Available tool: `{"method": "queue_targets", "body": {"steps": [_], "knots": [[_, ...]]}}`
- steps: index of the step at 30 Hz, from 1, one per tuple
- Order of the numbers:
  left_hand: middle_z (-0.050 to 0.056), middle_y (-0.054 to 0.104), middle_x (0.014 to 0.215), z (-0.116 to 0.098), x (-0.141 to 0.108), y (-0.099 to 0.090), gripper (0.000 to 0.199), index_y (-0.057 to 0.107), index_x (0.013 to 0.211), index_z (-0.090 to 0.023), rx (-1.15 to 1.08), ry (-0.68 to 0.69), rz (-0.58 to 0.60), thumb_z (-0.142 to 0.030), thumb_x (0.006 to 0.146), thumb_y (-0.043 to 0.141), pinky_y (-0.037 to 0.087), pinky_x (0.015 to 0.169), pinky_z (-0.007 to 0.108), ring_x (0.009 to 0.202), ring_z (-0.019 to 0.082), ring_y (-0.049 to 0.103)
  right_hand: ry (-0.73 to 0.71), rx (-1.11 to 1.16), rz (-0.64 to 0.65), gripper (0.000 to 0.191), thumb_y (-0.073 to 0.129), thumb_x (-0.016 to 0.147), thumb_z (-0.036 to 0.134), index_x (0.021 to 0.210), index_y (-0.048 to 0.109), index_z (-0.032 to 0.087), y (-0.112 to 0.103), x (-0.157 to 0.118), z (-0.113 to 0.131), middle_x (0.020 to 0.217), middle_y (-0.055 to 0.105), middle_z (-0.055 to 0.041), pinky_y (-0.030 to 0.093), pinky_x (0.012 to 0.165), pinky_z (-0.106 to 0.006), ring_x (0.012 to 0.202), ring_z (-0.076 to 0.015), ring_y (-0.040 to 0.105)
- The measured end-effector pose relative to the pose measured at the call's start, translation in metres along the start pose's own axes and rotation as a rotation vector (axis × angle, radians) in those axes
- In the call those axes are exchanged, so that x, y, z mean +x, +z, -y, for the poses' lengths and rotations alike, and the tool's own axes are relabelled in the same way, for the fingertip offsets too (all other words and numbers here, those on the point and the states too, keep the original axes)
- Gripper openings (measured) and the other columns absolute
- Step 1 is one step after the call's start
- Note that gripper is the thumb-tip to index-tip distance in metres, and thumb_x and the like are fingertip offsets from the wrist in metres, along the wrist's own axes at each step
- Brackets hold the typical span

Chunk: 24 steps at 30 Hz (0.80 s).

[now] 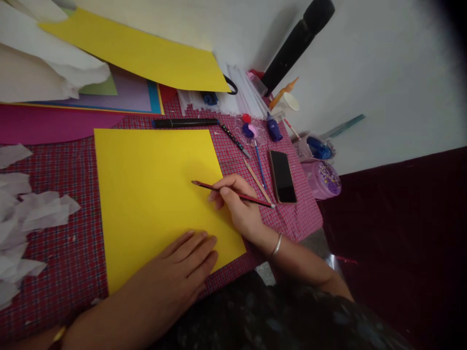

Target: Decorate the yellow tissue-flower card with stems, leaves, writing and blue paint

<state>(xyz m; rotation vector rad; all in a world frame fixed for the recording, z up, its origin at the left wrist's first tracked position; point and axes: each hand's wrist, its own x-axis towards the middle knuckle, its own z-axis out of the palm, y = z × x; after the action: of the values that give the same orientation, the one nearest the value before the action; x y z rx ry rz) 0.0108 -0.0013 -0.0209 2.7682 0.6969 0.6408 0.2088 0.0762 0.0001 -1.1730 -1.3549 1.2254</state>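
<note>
A sheet of yellow paper (153, 189) lies flat on the checked tablecloth in front of me, with no marks I can make out on it. My left hand (186, 260) rests on its lower edge, fingers stretched out flat. Over the sheet's right side, my right hand (239, 204) grips a red and black pencil (248, 197) between thumb and fingers. The pencil's dark tip points left above the paper; whether it touches the surface I cannot tell. A silver bangle circles the right wrist.
Right of the sheet lie a phone (283, 176), a wooden pencil (257, 181), a thin blue brush (260, 165) and a dotted pencil (234, 139). A black marker (185, 123) sits behind. Torn white paper (25, 214) covers the left; coloured sheets (134, 92) are stacked at the back.
</note>
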Motion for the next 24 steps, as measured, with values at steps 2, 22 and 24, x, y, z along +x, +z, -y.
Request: {"method": "queue_targets", "body": {"steps": [2,22,24], "knots": [[0.008,0.066,0.135,-0.001,0.001,0.001,0.034,0.063,0.127,-0.017,0.011,-0.007,0.0,-0.027,0.102,0.043,0.03,0.114,0.04,0.126,0.025,0.056,-0.013,0.033,0.04,0.015,0.052,0.095,0.032,0.092,0.062,0.022,0.002,-0.006,0.005,0.074,0.067,0.0019,0.049,0.058,-0.024,0.062,-0.0097,0.06],[0.009,0.066,0.136,0.002,0.001,0.0,0.035,0.063,0.129,-0.017,-0.02,0.005,0.024,-0.032,0.103,0.044,0.037,0.112,0.041,0.126,0.025,0.058,0.001,-0.208,0.093,0.025,0.051,0.098,0.041,0.097,0.068,0.022,0.0,0.006,-0.004,0.079,0.069,0.0004,0.051,0.064,-0.026,0.07,-0.0115,0.063],[0.009,0.066,0.136,0.001,0.0,0.002,0.035,0.063,0.129,-0.017,-0.029,-0.005,0.012,-0.031,0.103,0.043,0.035,0.113,0.04,0.126,0.024,0.057,-0.02,-0.218,0.096,0.024,0.051,0.098,0.038,0.097,0.068,0.022,0.001,0.005,-0.006,0.078,0.07,0.0007,0.051,0.066,-0.026,0.071,-0.0112,0.064]]}}
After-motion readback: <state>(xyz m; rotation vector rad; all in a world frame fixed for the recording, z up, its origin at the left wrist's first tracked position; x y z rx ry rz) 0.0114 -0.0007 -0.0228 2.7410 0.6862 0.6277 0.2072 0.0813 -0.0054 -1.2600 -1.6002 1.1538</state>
